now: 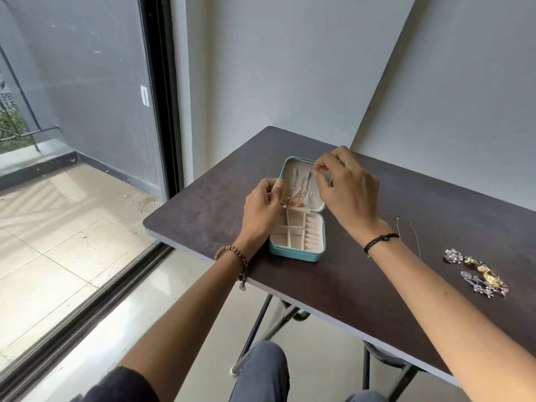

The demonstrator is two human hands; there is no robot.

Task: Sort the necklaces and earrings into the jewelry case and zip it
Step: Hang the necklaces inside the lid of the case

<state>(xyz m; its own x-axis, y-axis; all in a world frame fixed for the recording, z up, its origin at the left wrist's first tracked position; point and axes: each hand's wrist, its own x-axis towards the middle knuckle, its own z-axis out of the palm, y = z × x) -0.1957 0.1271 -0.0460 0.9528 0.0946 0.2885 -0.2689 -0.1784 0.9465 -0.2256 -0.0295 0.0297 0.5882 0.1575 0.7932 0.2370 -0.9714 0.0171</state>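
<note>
Teal jewelry case (295, 255) open, gold necklace (293, 202) in lid, left hand (261, 211) pinching lower end, right hand (348, 187) pinching top

Case shell: the small teal rectangular jewelry case (293, 254) is showing a smooth, leather-like skin.
Case lining: its cream lining (295, 227) is looking soft, matt and velvety.
Lid chains: the fine gold-coloured chain necklaces (295, 195) are glinting like polished metal.
Earrings: the silver-stone and gold-coloured earrings (478, 274) are sparkling.
Table: the dark brown wood-grain table top (377, 285) is looking matt, with pale scuffs.
Wrists: the brown wooden bead bracelet (236, 253) is looking matt, and the black cord bracelet (377, 240) dull.
Floor: the pale floor tiles (162, 300) are shining glossily.
</note>
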